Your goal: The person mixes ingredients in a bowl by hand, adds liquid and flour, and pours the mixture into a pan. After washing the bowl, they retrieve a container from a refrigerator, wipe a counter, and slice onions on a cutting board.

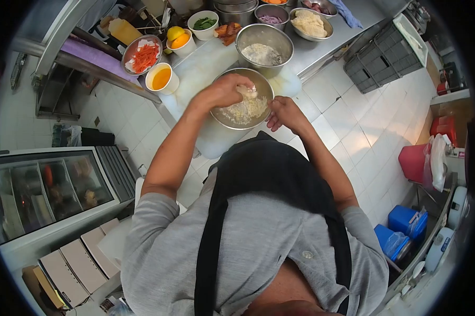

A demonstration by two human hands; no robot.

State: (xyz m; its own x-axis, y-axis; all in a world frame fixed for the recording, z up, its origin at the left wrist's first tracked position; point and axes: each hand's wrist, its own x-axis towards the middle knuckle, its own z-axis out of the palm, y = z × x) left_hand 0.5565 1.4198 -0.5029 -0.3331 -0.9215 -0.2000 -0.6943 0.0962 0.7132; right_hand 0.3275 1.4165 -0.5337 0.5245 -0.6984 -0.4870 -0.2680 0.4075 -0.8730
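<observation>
A metal bowl (218, 115) with pale, crumb-like flakes (243, 109) in it stands on a white cutting board (211, 142). My left hand (226, 90) reaches into it from the left. Its fingers are curled together around a pale, coated piece (249, 92) whose kind I cannot make out. At the bowl's right edge, my right hand (286, 114) grips the rim between thumb and fingers. Just behind stands a second, deeper metal bowl (285, 45) holding white flour (262, 54).
A cup of orange liquid (161, 79), a bowl of shredded carrot (142, 55), a cup of citrus fruit (180, 41) and chopped greens (203, 23) stand at the back left. A bowl of pale breaded food (312, 25) stands back right. A grey crate (382, 55) is beyond the counter.
</observation>
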